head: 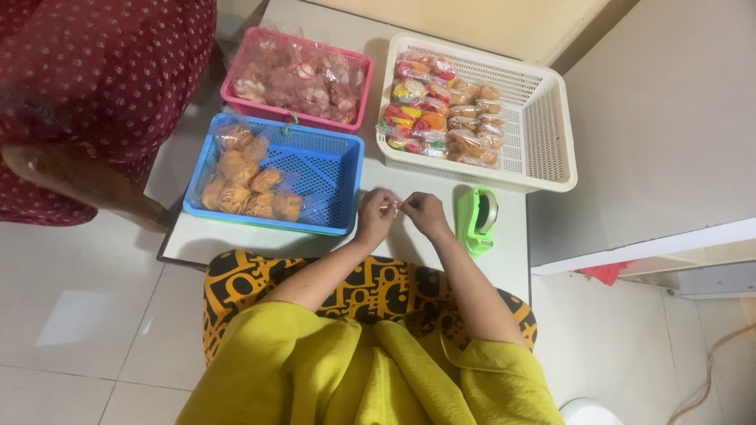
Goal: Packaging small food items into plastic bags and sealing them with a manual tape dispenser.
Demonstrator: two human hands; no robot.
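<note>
Both hands meet just left of the green tape dispenser (pixel 477 218) on the worktop (pixel 512 260): left hand (pixel 376 212) and right hand (pixel 423 212) pinch something small between fingertips. Beyond the dispenser sits a white basket (pixel 543 126); a blue basket (pixel 331 169) lies farther left.

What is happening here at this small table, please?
A seated person holds both hands together over the white table, left hand and right hand pinching something too small to identify. A green tape dispenser stands beside the right hand. Three baskets of bagged snacks lie ahead: blue, pink, white.
</note>
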